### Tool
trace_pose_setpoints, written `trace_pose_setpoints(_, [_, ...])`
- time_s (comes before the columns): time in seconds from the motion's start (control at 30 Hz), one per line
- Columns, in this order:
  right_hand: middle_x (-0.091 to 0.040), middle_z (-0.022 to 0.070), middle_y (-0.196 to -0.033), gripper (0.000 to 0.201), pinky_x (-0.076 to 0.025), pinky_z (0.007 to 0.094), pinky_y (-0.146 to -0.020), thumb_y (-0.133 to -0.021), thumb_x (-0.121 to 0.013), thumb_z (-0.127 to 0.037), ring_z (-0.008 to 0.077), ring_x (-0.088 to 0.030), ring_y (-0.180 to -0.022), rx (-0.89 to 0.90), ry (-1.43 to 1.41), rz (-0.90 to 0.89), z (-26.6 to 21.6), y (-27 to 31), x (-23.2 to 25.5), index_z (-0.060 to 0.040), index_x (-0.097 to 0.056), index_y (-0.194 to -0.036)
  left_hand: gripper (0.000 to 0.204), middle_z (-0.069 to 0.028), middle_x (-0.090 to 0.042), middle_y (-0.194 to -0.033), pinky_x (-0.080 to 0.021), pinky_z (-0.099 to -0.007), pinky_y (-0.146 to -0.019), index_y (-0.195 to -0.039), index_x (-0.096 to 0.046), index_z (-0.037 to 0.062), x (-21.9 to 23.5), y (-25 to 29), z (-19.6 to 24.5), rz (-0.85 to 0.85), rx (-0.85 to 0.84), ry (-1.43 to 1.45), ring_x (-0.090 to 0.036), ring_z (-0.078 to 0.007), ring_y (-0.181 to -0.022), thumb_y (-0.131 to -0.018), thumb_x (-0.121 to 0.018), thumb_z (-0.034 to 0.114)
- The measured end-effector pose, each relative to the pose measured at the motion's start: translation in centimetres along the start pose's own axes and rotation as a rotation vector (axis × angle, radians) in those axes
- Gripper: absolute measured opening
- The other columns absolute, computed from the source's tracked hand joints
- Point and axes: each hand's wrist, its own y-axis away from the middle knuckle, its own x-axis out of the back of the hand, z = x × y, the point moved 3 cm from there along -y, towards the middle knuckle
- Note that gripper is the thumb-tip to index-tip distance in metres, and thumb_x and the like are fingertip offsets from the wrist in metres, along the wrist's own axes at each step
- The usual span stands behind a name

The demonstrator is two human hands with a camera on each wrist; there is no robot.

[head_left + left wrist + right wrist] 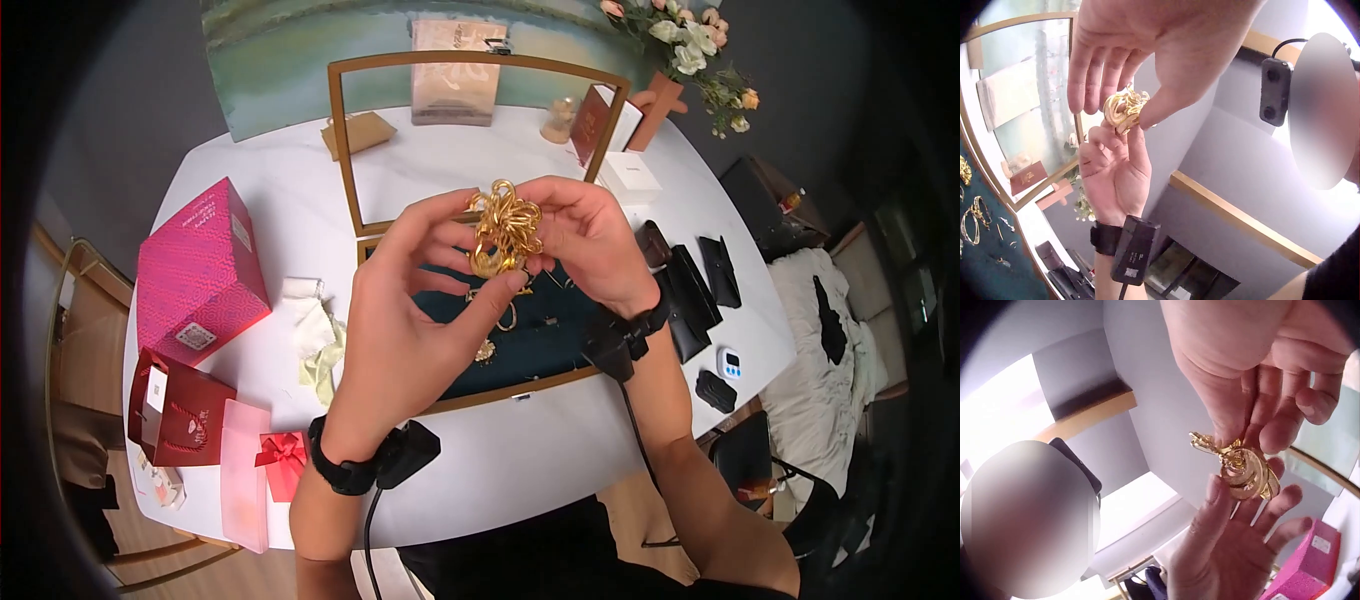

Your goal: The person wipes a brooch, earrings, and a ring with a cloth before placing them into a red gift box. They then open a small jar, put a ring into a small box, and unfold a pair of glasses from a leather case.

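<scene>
A gold ornament of looped metal (507, 225) is held up above the glass-lidded case, between both hands. The left hand (420, 300) pinches its lower part between thumb and fingers, the other fingers spread behind. Thumb and fingertips of the right hand (590, 240) grip its right side. In the left wrist view the ornament (1125, 110) shows curved bands with finer loops on top. A ring-shaped band faces the right wrist view on the ornament (1244, 475). Below the hands, jewellery pieces lie on the case's dark green lining (535, 345).
The case's framed lid (342, 150) stands raised behind the hands. At left are a pink box (200, 270), a dark red bag (185, 410) and a red gift box (284, 480). Black cases (690, 300) and a small white device (730, 362) lie at right; flowers (690, 50) stand behind.
</scene>
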Motion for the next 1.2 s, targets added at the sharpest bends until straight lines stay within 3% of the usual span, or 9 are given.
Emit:
trace_pose_setpoints(0.27, [-0.070,0.0060,-0.097,0.023,-0.050,0.0198,-0.065,-0.094,-0.066,-0.007,0.0067,-0.061,-0.074,0.026,0.050,0.007,-1.6,-1.4,-1.8,0.0039,-0.063,-0.114,0.060,-0.0076,-0.067,-0.102,-0.052,-0.0223,-0.075,-0.135,-0.050,-0.0012,0.9,0.1,0.9,0.062,0.057,0.132,-0.064,-0.0114,-0.091,-0.079,-0.075,-0.007])
trace_pose_setpoints(0.4, [-0.070,0.0062,-0.094,0.021,-0.049,0.0195,-0.061,-0.087,-0.072,-0.006,0.0069,-0.064,-0.076,0.146,0.414,0.165,-2.0,-0.8,-2.3,0.0018,-0.068,-0.106,0.054,-0.0073,-0.067,-0.102,-0.053,-0.0236,-0.078,-0.132,-0.052,-0.0025,0.4,-0.2,0.2,0.088,0.098,0.134,-0.064,-0.0119,-0.092,-0.083,-0.074,-0.003])
trace_pose_setpoints(0.47, [-0.068,0.0052,-0.093,0.022,-0.050,0.0191,-0.062,-0.083,-0.075,-0.006,0.0096,-0.067,-0.078,0.331,0.854,0.233,-2.7,-0.4,-2.4,-0.0023,-0.070,-0.104,0.042,-0.0076,-0.067,-0.104,-0.054,-0.0250,-0.079,-0.123,-0.058,-0.0030,0.1,-0.4,-0.9,0.073,0.170,0.225,-0.065,-0.0119,-0.092,-0.086,-0.075,0.008])
trace_pose_setpoints(0.5, [-0.067,0.0047,-0.094,0.021,-0.053,0.0200,-0.063,-0.080,-0.076,-0.005,0.0121,-0.067,-0.076,0.399,0.868,0.266,-2.6,-0.2,-2.7,-0.0045,-0.072,-0.101,0.042,-0.0076,-0.067,-0.104,-0.054,-0.0250,-0.079,-0.123,-0.058,-0.0030,0.1,-0.4,-1.2,0.078,0.174,0.221,-0.065,-0.0119,-0.092,-0.086,-0.075,0.008])
trace_pose_setpoints(0.7, [-0.066,0.0077,-0.100,0.019,-0.056,0.0223,-0.066,-0.082,-0.075,-0.004,0.0128,-0.069,-0.081,0.370,0.707,0.229,-2.1,-0.5,-2.1,-0.0015,-0.069,-0.099,0.026,-0.0083,-0.069,-0.102,-0.054,-0.0250,-0.082,-0.116,-0.063,-0.0055,-0.4,-0.1,-2.3,0.016,0.198,0.335,-0.064,-0.0099,-0.092,-0.097,-0.064,0.011])
trace_pose_setpoints(0.8, [-0.067,0.0092,-0.100,0.020,-0.055,0.0215,-0.066,-0.085,-0.073,-0.005,0.0116,-0.069,-0.081,0.273,0.417,0.253,-2.7,-0.1,-2.0,0.0019,-0.067,-0.102,0.032,-0.0114,-0.069,-0.108,-0.056,-0.0302,-0.085,-0.120,-0.062,-0.0048,-0.1,-0.4,-1.8,-0.008,0.251,0.392,-0.067,-0.0167,-0.098,-0.101,-0.056,0.020])
trace_pose_setpoints(0.9, [-0.068,0.0085,-0.094,0.021,-0.053,0.0193,-0.064,-0.088,-0.072,-0.007,0.0090,-0.068,-0.076,0.228,0.407,0.248,-2.7,0.1,-1.6,0.0034,-0.066,-0.105,0.037,-0.0180,-0.068,-0.113,-0.057,-0.0350,-0.088,-0.125,-0.058,-0.0067,-0.1,-0.5,-1.6,-0.042,0.308,0.465,-0.069,-0.0246,-0.103,-0.103,-0.049,0.021])
trace_pose_setpoints(1.0, [-0.069,0.0072,-0.088,0.020,-0.051,0.0179,-0.063,-0.089,-0.071,-0.007,0.0068,-0.067,-0.073,0.150,0.384,0.231,-2.3,-0.1,-1.4,0.0046,-0.067,-0.106,0.037,-0.0210,-0.067,-0.114,-0.057,-0.0368,-0.090,-0.126,-0.056,-0.0083,0.1,-0.4,-1.7,-0.139,0.355,0.508,-0.069,-0.0263,-0.101,-0.103,-0.049,0.020])
trace_pose_setpoints(1.2, [-0.070,0.0049,-0.083,0.015,-0.050,0.0174,-0.062,-0.091,-0.069,-0.007,0.0050,-0.065,-0.070,0.104,0.349,0.189,-1.4,-0.3,-1.1,0.0056,-0.069,-0.099,0.038,-0.0227,-0.067,-0.112,-0.056,-0.0370,-0.092,-0.125,-0.056,-0.0092,0.2,-0.4,-1.7,-0.104,0.485,0.678,-0.069,-0.0275,-0.101,-0.102,-0.049,0.020])
